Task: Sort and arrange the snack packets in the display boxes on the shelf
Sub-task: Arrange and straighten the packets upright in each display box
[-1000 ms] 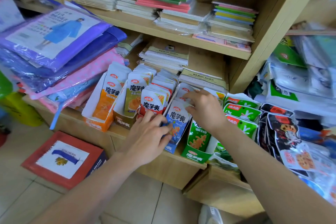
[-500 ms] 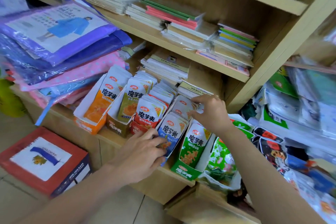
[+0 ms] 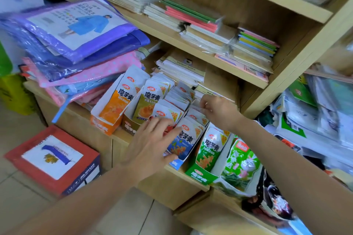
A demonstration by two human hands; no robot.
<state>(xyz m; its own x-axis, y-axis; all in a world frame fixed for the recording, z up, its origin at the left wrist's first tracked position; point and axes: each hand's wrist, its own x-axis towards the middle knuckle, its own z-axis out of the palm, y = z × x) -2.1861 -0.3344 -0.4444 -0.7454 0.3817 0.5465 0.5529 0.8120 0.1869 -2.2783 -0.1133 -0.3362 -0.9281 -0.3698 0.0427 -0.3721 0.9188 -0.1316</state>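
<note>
魔芋爽 stands in bold dark characters on four front packets: the orange packet; the olive packet at its three o'clock; the blue packet at five o'clock of that; the green packet at three o'clock of the blue one; the same characters, in white, run along the front of the green display box; a yellow corner flash on the red packet reads 20%; the white insert of the purple raincoat pack, at ten o'clock, is headed EVA; smaller print is too blurred.

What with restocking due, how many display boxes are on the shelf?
5, left to right: orange box, brown box, red box partly behind left hand, blue box, green box.
</note>
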